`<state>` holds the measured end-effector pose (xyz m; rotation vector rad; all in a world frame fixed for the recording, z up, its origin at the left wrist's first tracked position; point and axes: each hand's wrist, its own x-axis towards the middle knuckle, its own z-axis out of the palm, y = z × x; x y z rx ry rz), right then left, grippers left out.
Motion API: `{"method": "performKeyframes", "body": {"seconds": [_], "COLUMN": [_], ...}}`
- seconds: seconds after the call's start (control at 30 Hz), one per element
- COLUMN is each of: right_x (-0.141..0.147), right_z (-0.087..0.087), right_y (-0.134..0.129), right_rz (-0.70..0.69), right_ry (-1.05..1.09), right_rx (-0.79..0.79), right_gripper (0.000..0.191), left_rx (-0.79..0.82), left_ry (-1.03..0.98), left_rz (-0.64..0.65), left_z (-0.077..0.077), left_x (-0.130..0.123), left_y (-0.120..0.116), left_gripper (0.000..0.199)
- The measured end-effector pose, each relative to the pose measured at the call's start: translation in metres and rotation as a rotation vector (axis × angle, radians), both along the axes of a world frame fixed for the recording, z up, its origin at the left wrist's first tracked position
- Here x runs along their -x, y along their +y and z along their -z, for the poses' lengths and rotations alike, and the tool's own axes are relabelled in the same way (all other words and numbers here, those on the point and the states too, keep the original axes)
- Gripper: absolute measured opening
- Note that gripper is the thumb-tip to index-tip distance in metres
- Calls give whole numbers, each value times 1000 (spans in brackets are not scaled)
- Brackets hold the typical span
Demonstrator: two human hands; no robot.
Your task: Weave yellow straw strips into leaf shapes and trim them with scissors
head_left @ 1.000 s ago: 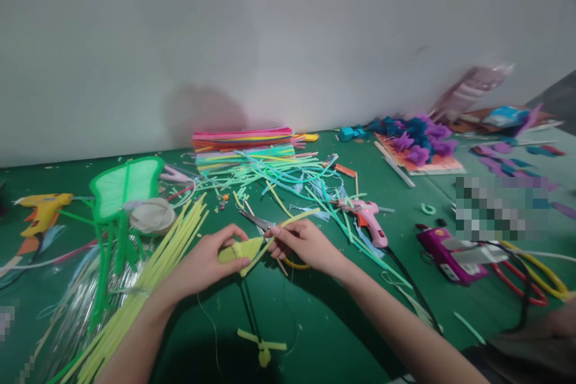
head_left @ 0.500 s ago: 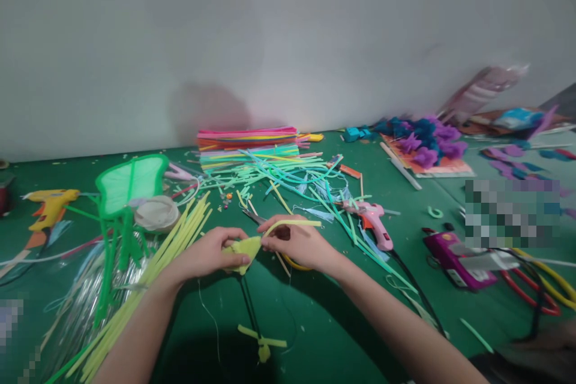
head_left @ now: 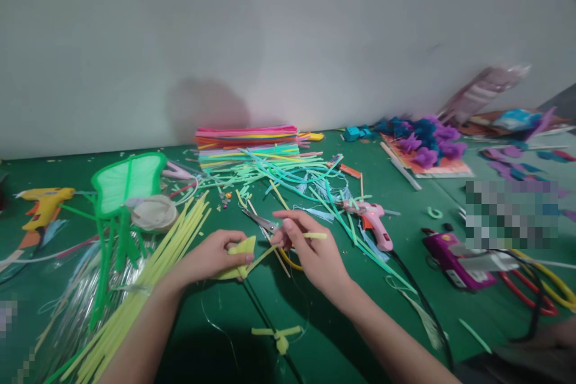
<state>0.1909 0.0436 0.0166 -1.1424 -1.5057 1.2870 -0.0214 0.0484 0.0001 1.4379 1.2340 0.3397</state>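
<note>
The left hand (head_left: pixel 222 255) pinches a flat, folded yellow piece (head_left: pixel 243 249) between thumb and fingers, above the counter (head_left: pixel 342 324), while the right hand (head_left: pixel 315 255) has a narrow yellow strip (head_left: pixel 261 259) between its thumb and fingers, the free end poking out past the thumb. Both look fuzzy and very light; I'd expect the strip to bend easily and keep its bend, and the piece to crush if squeezed hard. Best to grip the piece flat near its folded base and take the strip close to where it meets that base, so it doesn't twist. The open-bladed scissors (head_left: pixel 258 220) lie right by the right fingertips; whether they touch can't be made out. A small yellow knotted piece (head_left: pixel 282 345) sits nearer the body, with a thin clear thread (head_left: pixel 220 329) that could snag. Along the left forearm runs a bundle of yellow strips (head_left: pixel 173 252), with a green frame (head_left: pixel 128 183) beyond it. On the right, a pink glue gun (head_left: pixel 375 225) and its black cable (head_left: pixel 420 288) limit elbow room.
</note>
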Motion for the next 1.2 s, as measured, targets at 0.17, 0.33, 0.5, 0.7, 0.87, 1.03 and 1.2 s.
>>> {"method": "performKeyframes", "body": {"seconds": [0.17, 0.33, 0.5, 0.7, 0.87, 1.03, 1.2], "right_x": [1, 0, -3, -3, 4, 7, 8], "right_z": [-1, 10, 21, 16, 9, 6, 0], "right_y": [-12, -14, -15, -10, -8, 4, 15], "right_rz": [94, 214, 216, 232, 176, 176, 144], "right_ry": [349, 310, 70, 203, 296, 236, 322], "right_rx": [153, 16, 3, 38, 99, 168, 270], "right_gripper": [35, 34, 63, 73, 79, 36, 41], "left_rx": [174, 206, 218, 235, 230, 256, 247], "left_ry": [-122, -176, -231, -295, -328, -361, -386], "left_rz": [-109, -151, -194, -237, -257, -254, -269], "left_z": [7, 14, 21, 24, 25, 24, 26], "left_x": [2, 2, 2, 3, 5, 8, 9], "left_y": [-3, -8, -13, -15, -15, -15, -14], "left_gripper": [38, 40, 39, 41, 40, 39, 38]}}
